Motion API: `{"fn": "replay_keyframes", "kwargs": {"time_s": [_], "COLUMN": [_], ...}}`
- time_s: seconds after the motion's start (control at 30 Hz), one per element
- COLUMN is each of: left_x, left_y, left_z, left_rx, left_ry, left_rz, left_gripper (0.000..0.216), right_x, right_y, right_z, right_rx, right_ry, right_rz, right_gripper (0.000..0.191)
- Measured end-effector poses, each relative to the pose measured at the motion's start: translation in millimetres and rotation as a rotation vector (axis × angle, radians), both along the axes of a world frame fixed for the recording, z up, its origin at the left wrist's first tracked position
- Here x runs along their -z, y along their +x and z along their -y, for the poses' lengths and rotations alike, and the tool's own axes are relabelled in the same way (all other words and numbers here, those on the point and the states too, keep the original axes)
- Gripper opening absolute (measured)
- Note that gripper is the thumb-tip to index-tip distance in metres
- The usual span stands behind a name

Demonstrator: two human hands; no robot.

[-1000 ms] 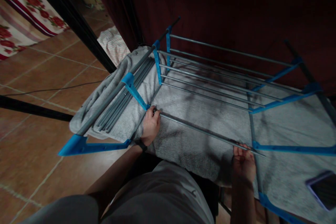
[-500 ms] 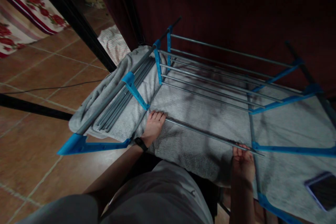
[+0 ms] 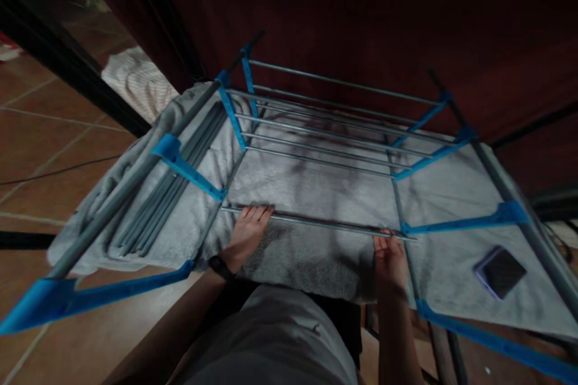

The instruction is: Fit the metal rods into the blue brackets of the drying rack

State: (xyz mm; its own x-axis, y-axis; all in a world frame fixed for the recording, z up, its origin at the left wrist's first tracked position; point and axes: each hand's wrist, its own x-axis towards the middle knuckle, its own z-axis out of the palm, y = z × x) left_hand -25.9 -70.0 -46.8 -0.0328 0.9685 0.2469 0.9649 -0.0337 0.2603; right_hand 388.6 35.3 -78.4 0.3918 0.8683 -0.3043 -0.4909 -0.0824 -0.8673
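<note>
A thin grey metal tube lies crosswise low over the grey blanket, with both my hands on it. Near its left end, my left hand wraps its fingers over the tube from above. Close to the right end, my right hand grips it palm up, the tip poking out past the fingers. Around them stands a partly assembled rack with blue plastic brackets on grey poles. At its far side, several crossbars join the left and right brackets.
A bundle of loose grey tubes lies on the blanket at the left. A phone rests on the blanket at the right. Behind the rack hangs a dark red curtain. Tiled floor shows at the left.
The view has swung to the right, so the rack sits further left. My hands still hold the tube, and its left end now shows beyond my left hand.
</note>
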Motion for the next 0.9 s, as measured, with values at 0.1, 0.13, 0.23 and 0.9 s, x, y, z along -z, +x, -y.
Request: {"fn": "replay_keyframes", "kwargs": {"time_s": [0.1,0.13,0.23,0.9], "left_x": [4.8,5.8,5.8,1.5], "left_y": [-6,-9,-14,-26], "left_z": [-1,-1,-3,-9], "left_rx": [0.019,0.02,0.022,0.036], "left_ry": [0.049,0.041,0.033,0.057], "left_rz": [0.059,0.071,0.082,0.194], "left_gripper": [0.05,0.05,0.046,0.039], "right_x": [-5.6,-7.1,-10.1,-7.4], "right_y": [-8,-11,-17,-19], "right_z": [-1,-2,-5,-7], "right_rx": [0.009,0.012,0.015,-0.077], "right_ry": [-0.011,-0.019,-0.028,0.017], "right_rz": [0.016,0.015,-0.019,0.001], "right_gripper": [0.024,0.024,0.021,0.038]}}
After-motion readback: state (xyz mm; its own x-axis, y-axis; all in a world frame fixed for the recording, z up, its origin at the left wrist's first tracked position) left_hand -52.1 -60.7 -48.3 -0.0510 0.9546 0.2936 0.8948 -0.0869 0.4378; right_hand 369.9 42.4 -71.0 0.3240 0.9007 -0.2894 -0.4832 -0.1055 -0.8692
